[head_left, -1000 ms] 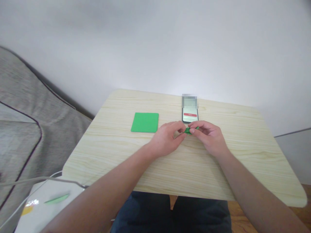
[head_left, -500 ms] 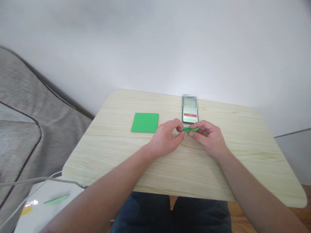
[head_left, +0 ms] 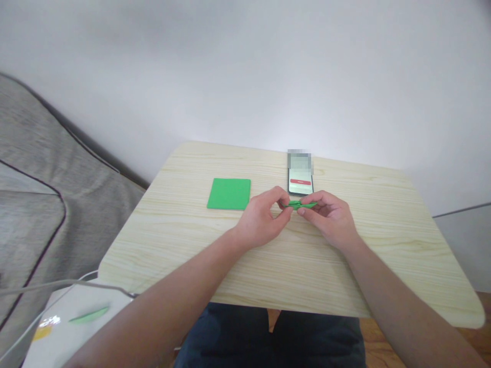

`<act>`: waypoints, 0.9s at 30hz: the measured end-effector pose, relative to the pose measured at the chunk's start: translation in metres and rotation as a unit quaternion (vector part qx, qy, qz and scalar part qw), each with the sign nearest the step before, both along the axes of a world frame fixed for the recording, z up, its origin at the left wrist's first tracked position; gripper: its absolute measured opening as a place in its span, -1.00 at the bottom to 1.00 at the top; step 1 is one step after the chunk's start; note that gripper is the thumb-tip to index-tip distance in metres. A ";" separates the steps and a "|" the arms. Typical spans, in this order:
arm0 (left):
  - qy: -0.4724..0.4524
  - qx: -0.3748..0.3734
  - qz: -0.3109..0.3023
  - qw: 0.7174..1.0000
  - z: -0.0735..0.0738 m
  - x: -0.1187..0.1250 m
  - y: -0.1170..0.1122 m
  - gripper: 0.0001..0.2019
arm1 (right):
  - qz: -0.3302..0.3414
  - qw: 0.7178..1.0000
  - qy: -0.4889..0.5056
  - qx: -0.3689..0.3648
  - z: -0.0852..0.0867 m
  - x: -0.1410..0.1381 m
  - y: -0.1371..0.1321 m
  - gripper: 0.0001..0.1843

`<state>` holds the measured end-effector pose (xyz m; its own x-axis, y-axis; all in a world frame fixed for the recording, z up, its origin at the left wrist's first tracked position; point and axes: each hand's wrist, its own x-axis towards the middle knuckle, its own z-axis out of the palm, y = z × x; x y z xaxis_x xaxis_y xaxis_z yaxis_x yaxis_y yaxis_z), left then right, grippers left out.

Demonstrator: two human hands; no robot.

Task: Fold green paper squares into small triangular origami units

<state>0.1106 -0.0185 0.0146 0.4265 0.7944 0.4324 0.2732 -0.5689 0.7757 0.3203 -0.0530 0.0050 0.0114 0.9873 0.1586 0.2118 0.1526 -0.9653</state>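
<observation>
Between my hands is a small piece of folded green paper [head_left: 296,205], narrow and creased, held just above the table. My left hand [head_left: 264,214] pinches its left end between thumb and fingers. At its right end, my right hand [head_left: 333,214] grips it with thumb and fingertips. My fingers hide both ends of the fold. A flat stack of square green paper [head_left: 229,193] lies to the left of my left hand, its edges even.
A phone [head_left: 300,176] with a lit screen lies just beyond my hands on the pale wooden table [head_left: 184,204]. The white wall [head_left: 245,76] rises behind. To the left are a grey sofa [head_left: 84,194], a cable [head_left: 69,282] and a white surface [head_left: 72,335] with printed leaf shapes.
The folded paper has shifted very slightly to the right and looks a little flatter between my fingertips. Both hands stay almost in the same place. The paper stack and phone have not moved.
</observation>
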 end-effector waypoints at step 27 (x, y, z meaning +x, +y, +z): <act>-0.021 -0.024 -0.029 0.999 0.003 0.000 -0.001 -0.95 | -0.003 0.999 -0.050 0.003 0.004 -0.002 -0.002 -0.81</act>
